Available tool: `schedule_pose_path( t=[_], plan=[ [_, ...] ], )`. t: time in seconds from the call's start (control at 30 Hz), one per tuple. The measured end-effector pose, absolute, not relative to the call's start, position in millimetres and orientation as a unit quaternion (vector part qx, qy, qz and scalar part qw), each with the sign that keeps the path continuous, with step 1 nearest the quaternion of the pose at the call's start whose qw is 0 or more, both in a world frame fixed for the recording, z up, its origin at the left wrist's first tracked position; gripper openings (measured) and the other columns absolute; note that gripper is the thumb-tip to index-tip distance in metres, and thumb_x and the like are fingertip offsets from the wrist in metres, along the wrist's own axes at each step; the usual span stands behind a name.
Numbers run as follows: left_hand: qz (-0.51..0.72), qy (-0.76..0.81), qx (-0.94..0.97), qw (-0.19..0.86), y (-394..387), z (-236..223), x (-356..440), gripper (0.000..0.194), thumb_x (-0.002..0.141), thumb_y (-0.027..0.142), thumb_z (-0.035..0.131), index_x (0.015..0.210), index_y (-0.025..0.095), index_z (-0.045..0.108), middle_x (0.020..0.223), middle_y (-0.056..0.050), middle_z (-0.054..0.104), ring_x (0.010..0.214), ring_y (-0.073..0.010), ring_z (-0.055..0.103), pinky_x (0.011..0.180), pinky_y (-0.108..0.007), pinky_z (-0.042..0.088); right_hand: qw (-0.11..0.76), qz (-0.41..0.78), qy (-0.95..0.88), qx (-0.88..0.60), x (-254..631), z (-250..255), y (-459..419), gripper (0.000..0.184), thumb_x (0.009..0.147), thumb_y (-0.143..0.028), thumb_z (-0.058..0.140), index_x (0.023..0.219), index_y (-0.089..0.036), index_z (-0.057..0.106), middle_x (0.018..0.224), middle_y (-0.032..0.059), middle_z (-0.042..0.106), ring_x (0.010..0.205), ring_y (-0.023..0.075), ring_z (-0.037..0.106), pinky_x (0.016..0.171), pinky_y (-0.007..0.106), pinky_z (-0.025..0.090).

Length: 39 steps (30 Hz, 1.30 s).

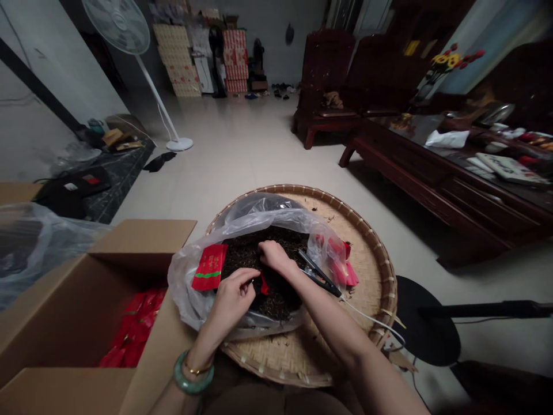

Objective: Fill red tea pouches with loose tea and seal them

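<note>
A clear plastic bag (190, 288) holding dark loose tea leaves (250, 245) lies open on a round woven bamboo tray (363, 242). Over the leaves, my left hand (235, 294) is closed in a pinch at a small red packet (265, 285), mostly hidden by the fingers. My right hand (275, 257) reaches into the leaves with fingers curled; whatever its fingertips hold is hidden. Against the bag's left side rests a flat red packet (209, 268) with a green stripe. A black hand-held sealer or straightener (322, 274) with a white cord lies right of my right hand.
At left, an open cardboard box (56, 323) contains several red packets (138, 323). More red packets (348, 271) sit on the tray's right side. A black round stand base (427, 323) is close on the right. Beyond are a dark wooden table (432, 190) and a white fan (155, 98).
</note>
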<state>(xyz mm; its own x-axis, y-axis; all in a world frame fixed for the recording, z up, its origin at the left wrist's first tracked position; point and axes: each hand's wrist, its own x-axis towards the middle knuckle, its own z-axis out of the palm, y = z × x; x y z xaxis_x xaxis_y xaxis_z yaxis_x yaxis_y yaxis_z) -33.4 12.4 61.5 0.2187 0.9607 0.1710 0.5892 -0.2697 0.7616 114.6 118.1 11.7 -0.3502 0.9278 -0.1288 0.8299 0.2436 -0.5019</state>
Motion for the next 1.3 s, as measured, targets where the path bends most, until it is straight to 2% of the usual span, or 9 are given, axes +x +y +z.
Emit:
schedule_pose_path(
  t=[0.13,0.33,0.4,0.5,0.63,0.77,1.03,1.3],
  plan=[
    [0.335,0.536,0.721,0.285,14.5,60.8,-32.3,0.031,0.073,0.009,0.048,0.094,0.015,0.070,0.096,-0.007,0.069,0.051,-0.0063,0.054,0.048,-0.018,0.047,0.187,0.300,-0.751,-0.557,132.1,19.9,114.0,0.018,0.071,-0.010,0.060,0.086,-0.018,0.067,0.085,0.0039,0.071,0.082,0.0175,0.065,0.074,0.025,0.047],
    [0.337,0.538,0.717,0.289,19.2,61.2,-25.9,0.030,0.072,0.011,0.050,0.093,0.014,0.071,0.094,-0.007,0.069,0.048,-0.0054,0.052,0.047,-0.017,0.046,0.302,0.400,-0.673,-0.545,162.2,45.6,87.9,0.019,0.076,-0.025,0.059,0.089,-0.014,0.064,0.070,0.0006,0.067,0.058,0.0123,0.062,0.054,0.022,0.050],
    [0.337,0.538,0.716,0.291,20.4,61.8,-23.1,0.029,0.071,0.011,0.050,0.092,0.015,0.071,0.094,-0.007,0.069,0.048,-0.0052,0.052,0.047,-0.017,0.046,0.388,0.490,-0.597,-0.502,165.4,57.6,74.7,0.020,0.071,-0.029,0.066,0.085,-0.015,0.064,0.065,-0.0012,0.065,0.054,0.0113,0.061,0.052,0.022,0.050],
    [0.338,0.537,0.715,0.294,21.6,62.9,-19.6,0.029,0.071,0.010,0.051,0.092,0.015,0.070,0.091,-0.006,0.069,0.049,-0.0058,0.052,0.047,-0.017,0.046,0.448,0.548,-0.538,-0.458,160.7,72.1,54.8,0.020,0.065,-0.028,0.072,0.080,-0.016,0.065,0.063,-0.0021,0.064,0.052,0.0103,0.060,0.051,0.020,0.048],
    [0.340,0.535,0.715,0.295,21.7,65.0,-17.4,0.029,0.069,0.008,0.050,0.090,0.013,0.070,0.089,-0.006,0.068,0.049,-0.0057,0.051,0.046,-0.017,0.044,0.448,0.528,-0.562,-0.453,145.3,75.7,36.1,0.014,0.067,-0.025,0.070,0.079,-0.018,0.067,0.065,-0.0011,0.066,0.053,0.0110,0.060,0.051,0.021,0.048],
    [0.332,0.535,0.720,0.292,20.9,67.1,-18.1,0.027,0.068,0.006,0.049,0.084,0.013,0.070,0.087,-0.006,0.067,0.049,-0.0057,0.050,0.045,-0.017,0.042,0.426,0.417,-0.649,-0.474,137.9,70.7,29.0,0.010,0.071,-0.019,0.065,0.080,-0.019,0.069,0.078,0.0027,0.071,0.069,0.0149,0.065,0.063,0.025,0.051],
    [0.320,0.547,0.708,0.312,20.4,65.6,-19.2,0.034,0.068,0.006,0.050,0.096,0.012,0.068,0.092,-0.007,0.066,0.052,-0.0068,0.053,0.050,-0.019,0.046,0.360,0.308,-0.754,-0.454,143.8,79.3,23.8,0.027,0.074,-0.005,0.056,0.093,-0.020,0.068,0.089,0.0035,0.070,0.083,0.0155,0.065,0.075,0.028,0.051],
    [0.336,0.535,0.706,0.320,19.4,66.5,-17.9,0.033,0.068,0.005,0.050,0.094,0.014,0.069,0.092,-0.006,0.067,0.053,-0.0061,0.052,0.050,-0.017,0.046,0.343,0.265,-0.782,-0.448,143.8,73.4,20.4,0.020,0.079,-0.005,0.055,0.090,-0.018,0.066,0.091,0.0060,0.069,0.085,0.0166,0.065,0.077,0.029,0.052]
  ],
)
